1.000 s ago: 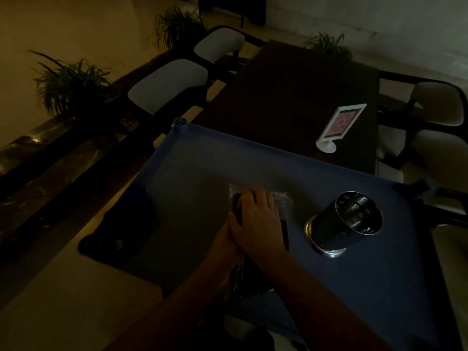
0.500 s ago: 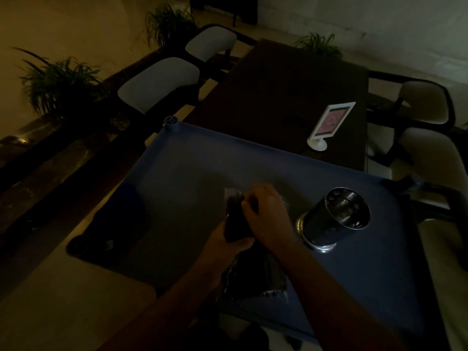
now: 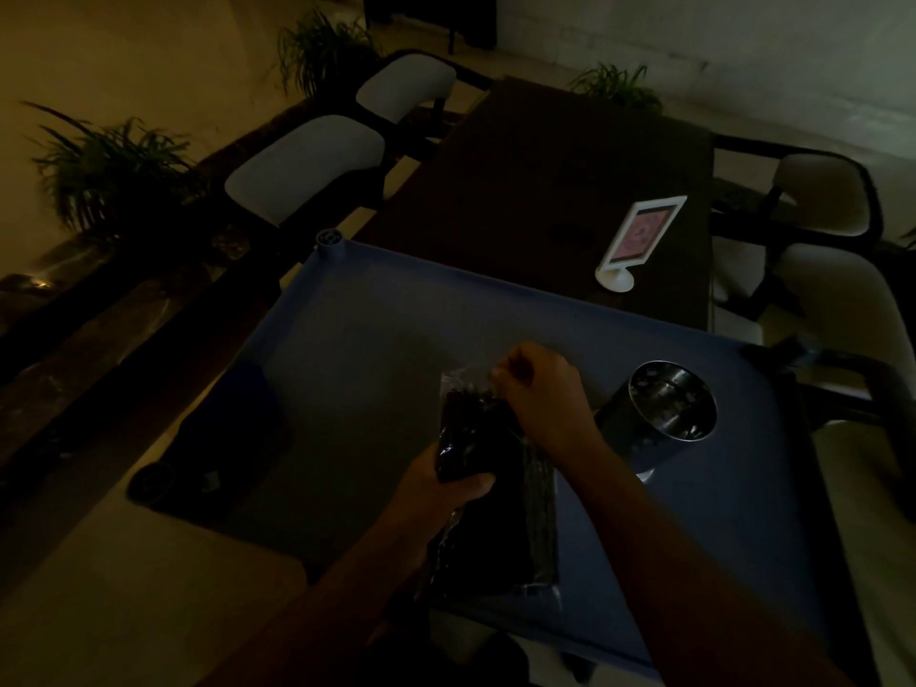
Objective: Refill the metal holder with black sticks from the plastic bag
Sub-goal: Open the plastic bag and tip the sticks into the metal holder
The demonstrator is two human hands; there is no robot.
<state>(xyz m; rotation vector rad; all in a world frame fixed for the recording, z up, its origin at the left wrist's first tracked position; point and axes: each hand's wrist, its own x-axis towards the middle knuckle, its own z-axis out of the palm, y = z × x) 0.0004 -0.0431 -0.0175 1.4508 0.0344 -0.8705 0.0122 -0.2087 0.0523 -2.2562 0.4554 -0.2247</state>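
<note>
Dim view down onto a blue bench (image 3: 372,369). Holds the plastic bag (image 3: 495,538) in the left hand (image 3: 446,480), with a grip wrapped round its upper half. Pinches the bag's mouth, at 12 o'clock, with the right hand (image 3: 540,389), fingertips pressed together on the film. Lay flat over the bag a second ago; now curled and raised, with the bag's far end lifted off the bench. Points to opening just begun, with black sticks (image 3: 538,513) apparently all inside. Leaves the metal holder (image 3: 659,419) at 3 o'clock of the right hand, near but apart, awaiting sticks.
</note>
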